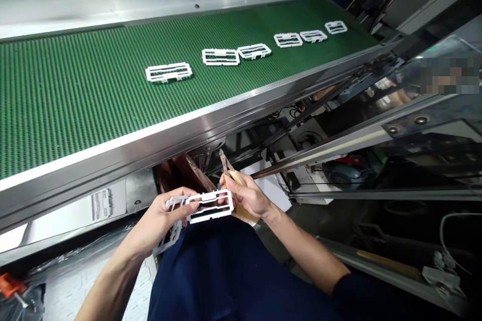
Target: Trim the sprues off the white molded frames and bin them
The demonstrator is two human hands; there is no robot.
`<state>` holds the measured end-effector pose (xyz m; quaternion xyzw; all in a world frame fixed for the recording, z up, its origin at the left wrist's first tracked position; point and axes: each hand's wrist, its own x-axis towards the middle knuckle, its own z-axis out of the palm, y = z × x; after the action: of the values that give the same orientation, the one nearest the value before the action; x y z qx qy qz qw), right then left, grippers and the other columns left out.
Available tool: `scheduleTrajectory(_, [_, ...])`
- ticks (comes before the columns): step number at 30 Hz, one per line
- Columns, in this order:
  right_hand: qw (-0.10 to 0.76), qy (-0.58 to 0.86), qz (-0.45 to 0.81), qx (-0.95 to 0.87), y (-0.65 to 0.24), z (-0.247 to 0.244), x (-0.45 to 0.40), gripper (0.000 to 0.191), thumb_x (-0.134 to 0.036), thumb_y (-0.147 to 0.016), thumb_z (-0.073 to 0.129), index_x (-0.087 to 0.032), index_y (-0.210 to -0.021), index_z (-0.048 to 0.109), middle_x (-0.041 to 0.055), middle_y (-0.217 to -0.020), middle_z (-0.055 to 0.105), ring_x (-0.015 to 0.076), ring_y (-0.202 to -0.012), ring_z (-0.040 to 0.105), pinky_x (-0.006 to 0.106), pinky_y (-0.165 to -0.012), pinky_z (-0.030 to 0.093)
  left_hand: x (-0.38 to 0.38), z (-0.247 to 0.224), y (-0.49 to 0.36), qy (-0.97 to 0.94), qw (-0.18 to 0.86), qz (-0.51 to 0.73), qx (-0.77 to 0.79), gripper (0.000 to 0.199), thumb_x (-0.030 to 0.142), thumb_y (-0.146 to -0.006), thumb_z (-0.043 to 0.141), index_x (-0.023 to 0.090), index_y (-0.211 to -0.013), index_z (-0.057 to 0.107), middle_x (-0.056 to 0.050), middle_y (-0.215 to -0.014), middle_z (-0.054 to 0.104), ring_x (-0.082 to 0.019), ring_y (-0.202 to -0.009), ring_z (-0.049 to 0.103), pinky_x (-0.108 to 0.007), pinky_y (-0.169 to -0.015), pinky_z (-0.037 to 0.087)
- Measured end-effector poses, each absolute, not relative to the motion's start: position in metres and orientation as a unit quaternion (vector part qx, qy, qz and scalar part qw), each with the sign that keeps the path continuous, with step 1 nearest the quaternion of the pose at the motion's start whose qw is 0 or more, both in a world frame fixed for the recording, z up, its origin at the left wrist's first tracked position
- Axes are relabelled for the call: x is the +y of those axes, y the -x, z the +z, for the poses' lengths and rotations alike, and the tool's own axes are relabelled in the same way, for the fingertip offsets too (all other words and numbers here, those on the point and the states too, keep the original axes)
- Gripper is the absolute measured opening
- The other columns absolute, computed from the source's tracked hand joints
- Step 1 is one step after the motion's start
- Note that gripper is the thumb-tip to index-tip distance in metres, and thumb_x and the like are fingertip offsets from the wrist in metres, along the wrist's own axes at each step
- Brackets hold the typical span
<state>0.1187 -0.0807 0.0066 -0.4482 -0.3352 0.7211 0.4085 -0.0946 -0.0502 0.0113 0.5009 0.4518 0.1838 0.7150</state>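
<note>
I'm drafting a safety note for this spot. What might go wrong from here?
The right hand holds pliers with bare metal tips near the white frame; a careless turn might scratch it. The left hand grips at least two such frames, so one could slip loose. Some neighbouring frames on the green belt nearly touch and might catch.

1 camera, head-worn; faces forward, down; hands (163, 214) near, green belt (94, 100) beyond.

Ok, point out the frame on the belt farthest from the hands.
The rightmost frame on the belt: it looks smallest, and the other five lie to its left.
</note>
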Motion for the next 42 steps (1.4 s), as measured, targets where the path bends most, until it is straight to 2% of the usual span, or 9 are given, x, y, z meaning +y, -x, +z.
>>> scheduleTrajectory(4, [0.405,0.445,0.722,-0.34,-0.118,0.008,-0.08,0.03,-0.045,-0.083,0.056,-0.016,-0.092,0.051,0.0011,-0.067,0.062,0.0065,-0.046,0.047,0.019,-0.045,0.036,-0.052,0.006,0.096,-0.498,0.707,0.189,0.465,0.024,0.042,-0.074,0.066,0.021,-0.084,0.064,0.002,-0.059,0.053,-0.014,-0.056,0.045,-0.023,-0.054,0.035])
scheduleTrajectory(11, [0.421,0.43,0.725,-0.336,-0.117,0.009,-0.08,0.029,-0.042,-0.083,0.057,-0.016,-0.093,0.051,0.0007,-0.065,0.06,0.0067,-0.05,0.048,0.018,-0.047,0.036,-0.054,-0.005,0.099,-0.512,0.686,0.197,0.477,0.025,0.041,-0.076,0.065,0.021,-0.089,0.061,0.002,-0.065,0.057,-0.014,-0.06,0.046,-0.023,-0.056,0.033])
scheduleTrajectory(20, [0.421,0.426,0.727,-0.335,-0.117,0.01,-0.08,0.03,-0.043,-0.082,0.057,-0.016,-0.094,0.052,-0.0007,-0.062,0.057,0.0088,-0.053,0.052,0.019,-0.049,0.038,-0.052,-0.01,0.099,-0.506,0.683,0.189,0.491,0.034,0.044,-0.072,0.067,0.017,-0.092,0.061,-0.002,-0.069,0.062,-0.02,-0.067,0.056,-0.027,-0.059,0.039])
scheduleTrajectory(25, [0.406,0.427,0.731,-0.344,-0.116,0.012,-0.08,0.031,-0.043,-0.082,0.057,-0.015,-0.094,0.051,0.0015,-0.069,0.061,0.0075,-0.052,0.049,0.02,-0.05,0.038,-0.051,-0.014,0.096,-0.505,0.685,0.186,0.491,0.037,0.045,-0.069,0.069,0.016,-0.092,0.063,-0.002,-0.066,0.062,-0.021,-0.064,0.058,-0.029,-0.058,0.043])
scheduleTrajectory(36, [0.408,0.413,0.72,-0.38,-0.11,0.013,-0.082,0.027,-0.041,-0.084,0.055,-0.016,-0.093,0.051,-0.0004,-0.068,0.055,0.0074,-0.055,0.049,0.021,-0.054,0.038,-0.053,-0.024,0.094,-0.474,0.699,0.207,0.494,0.039,0.043,-0.064,0.074,0.015,-0.09,0.065,-0.005,-0.069,0.066,-0.022,-0.065,0.061,-0.031,-0.059,0.048])
scheduleTrajectory(39, [0.398,0.43,0.71,-0.391,-0.11,0.02,-0.081,0.026,-0.04,-0.083,0.056,-0.017,-0.093,0.051,-0.001,-0.069,0.055,0.0077,-0.057,0.049,0.022,-0.056,0.04,-0.054,-0.023,0.094,-0.475,0.697,0.208,0.496,0.039,0.044,-0.064,0.074,0.015,-0.089,0.065,-0.004,-0.068,0.065,-0.022,-0.064,0.061,-0.031,-0.059,0.048])
scheduleTrajectory(42, [0.361,0.498,0.661,-0.431,-0.11,0.03,-0.081,0.026,-0.031,-0.075,0.065,-0.016,-0.092,0.053,-0.0018,-0.071,0.054,0.0082,-0.061,0.05,0.022,-0.06,0.042,-0.054,-0.019,0.093,-0.478,0.69,0.214,0.5,0.041,0.043,-0.065,0.073,0.015,-0.094,0.063,-0.003,-0.068,0.064,-0.021,-0.064,0.059,-0.03,-0.059,0.047])
